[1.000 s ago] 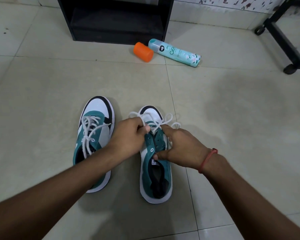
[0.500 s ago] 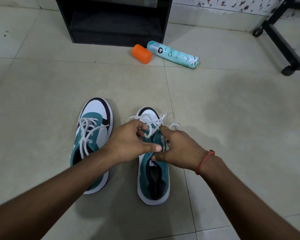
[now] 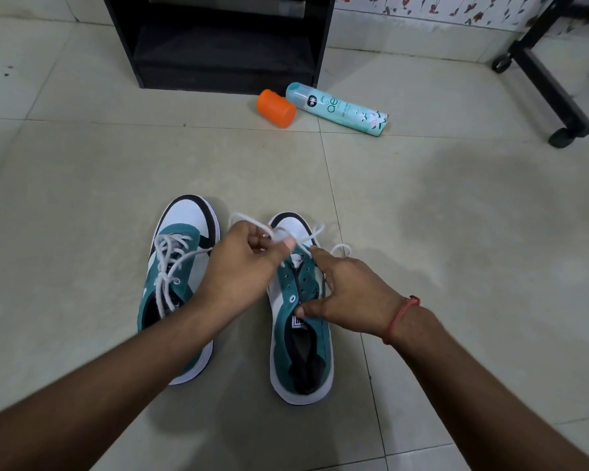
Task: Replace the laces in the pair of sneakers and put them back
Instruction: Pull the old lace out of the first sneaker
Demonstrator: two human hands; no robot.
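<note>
Tiled floor (image 3: 82,185) fills the view, and at the top a black cabinet (image 3: 225,39) stands cut off by the frame, with a black wheeled stand (image 3: 555,90) only partly in view at the upper right. Down on the floor, two teal-and-white sneakers sit side by side, toes pointing away. The left sneaker (image 3: 181,266) is laced loosely with white lace, its heel hidden under the forearm. The right sneaker (image 3: 301,338) shows bare eyelets along most of its length. Left hand (image 3: 242,270) is over the right sneaker's toe, fingers curled and pinching the white lace (image 3: 315,232), whose loops spill out near the toe; where it enters the eyelets is hidden. Right hand (image 3: 347,294) grips the sneaker's side, thumb by the tongue, its other fingers hidden from view. Near the cabinet lie a pale teal spray can (image 3: 340,110) on its side and, just beside its nozzle end, an orange cap (image 3: 275,107).
</note>
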